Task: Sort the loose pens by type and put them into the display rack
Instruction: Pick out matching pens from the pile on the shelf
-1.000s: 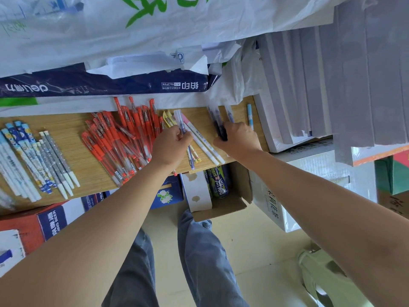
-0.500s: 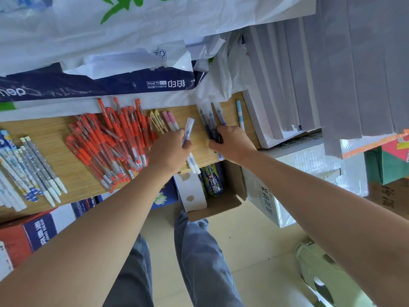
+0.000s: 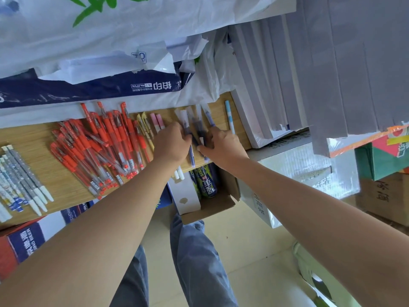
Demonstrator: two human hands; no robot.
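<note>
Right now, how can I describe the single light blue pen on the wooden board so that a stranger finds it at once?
Start at the wooden board that carries all the pens and go to its right end, beside the white packs. Just right of the right hand lies the light blue pen. It lies alone, pale with white bands, while the nearby dark clear pens lie bunched.

Two bare arms, left arm and right arm, uncovered along all the visible length, smooth in outline. Left hand and right hand bare as well, knuckles faintly marked on the backs. Lower, between the arms, blue-grey denim trousers, faded, with soft folds and wrinkles near the knee. Left leg darker and in shadow, right leg paler.
</note>
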